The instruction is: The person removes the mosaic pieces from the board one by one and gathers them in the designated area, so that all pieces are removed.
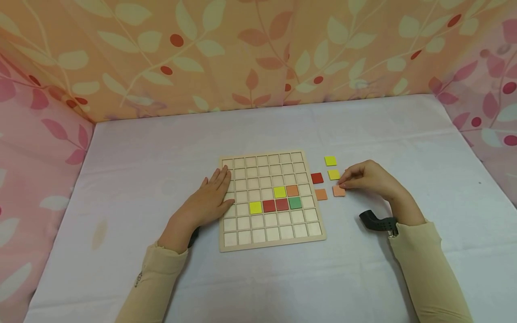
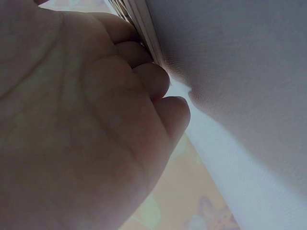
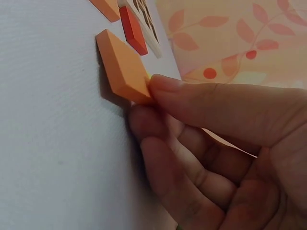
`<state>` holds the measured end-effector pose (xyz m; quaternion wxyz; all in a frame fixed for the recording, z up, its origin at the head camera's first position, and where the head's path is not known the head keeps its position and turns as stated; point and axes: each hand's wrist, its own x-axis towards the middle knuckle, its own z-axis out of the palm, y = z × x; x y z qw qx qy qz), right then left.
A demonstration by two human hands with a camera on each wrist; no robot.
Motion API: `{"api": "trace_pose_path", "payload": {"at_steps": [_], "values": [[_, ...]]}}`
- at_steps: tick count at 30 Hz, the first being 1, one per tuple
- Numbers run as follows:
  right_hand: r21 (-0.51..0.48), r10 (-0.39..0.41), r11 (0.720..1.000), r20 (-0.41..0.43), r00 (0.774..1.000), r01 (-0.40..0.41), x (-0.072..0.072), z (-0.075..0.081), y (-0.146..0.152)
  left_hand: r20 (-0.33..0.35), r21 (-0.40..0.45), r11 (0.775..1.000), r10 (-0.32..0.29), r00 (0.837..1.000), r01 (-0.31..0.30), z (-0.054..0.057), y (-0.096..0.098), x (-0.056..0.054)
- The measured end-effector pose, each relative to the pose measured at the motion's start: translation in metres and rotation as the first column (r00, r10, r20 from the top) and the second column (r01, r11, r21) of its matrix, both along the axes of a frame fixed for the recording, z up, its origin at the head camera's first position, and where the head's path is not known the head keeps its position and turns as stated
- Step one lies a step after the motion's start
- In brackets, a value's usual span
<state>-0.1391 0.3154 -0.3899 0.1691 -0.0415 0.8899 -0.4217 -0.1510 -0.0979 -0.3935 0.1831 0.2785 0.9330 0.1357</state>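
Between thumb and fingertips my right hand (image 1: pixel 369 179) pinches an orange square tile (image 3: pixel 120 67), just above or at the cloth right of the board. My left hand (image 1: pixel 209 197) lies with straight fingers on the left edge of a wooden grid board (image 1: pixel 272 246); its fingertips rest on the frame and first squares. In the left wrist view the palm hides most of the board. On the grid sit a yellow tile (image 1: pixel 279 192) beside an orange tile (image 1: pixel 292 190), and below them another yellow tile (image 1: pixel 256 207), two red tiles (image 1: pixel 269 206) and a green tile (image 1: pixel 295 202).
Loose tiles lie right of the board: two yellow tiles (image 1: pixel 330 161), a red tile (image 1: pixel 317 178) and another orange tile (image 1: pixel 321 194). A white cloth (image 1: pixel 161 148) covers the table. Floral curtains (image 1: pixel 258 54) stand behind and at both sides. A black wrist-camera mount (image 1: pixel 377 222) juts out by the right wrist.
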Motion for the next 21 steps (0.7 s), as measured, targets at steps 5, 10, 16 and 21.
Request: {"api": "trace_pose_path", "payload": {"at_steps": [5, 10, 16, 21], "values": [[-0.009, 0.002, 1.000, 0.001, 1.000, -0.002, 0.0003, 0.0003, -0.0001, 0.002, 0.003, 1.000, 0.000, 1.000, 0.000, 0.0004, 0.0002, 0.0002], [-0.019, 0.002, 1.000, 0.006, 1.000, -0.002, 0.0007, 0.0009, -0.0009, 0.003, 0.006, 1.000, -0.001, 1.000, 0.001, 0.0004, 0.0002, 0.0001], [-0.005, 0.001, 1.000, 0.018, 1.000, 0.000, 0.0009, 0.0017, -0.0013, 0.005, 0.003, 1.000, 0.000, 1.000, 0.000, -0.0004, 0.0003, 0.0000], [-0.012, 0.004, 1.000, 0.027, 1.000, -0.004, 0.0007, 0.0015, -0.0008, 0.004, 0.003, 1.000, 0.002, 1.000, -0.002, 0.0005, 0.0002, 0.0002]]}}
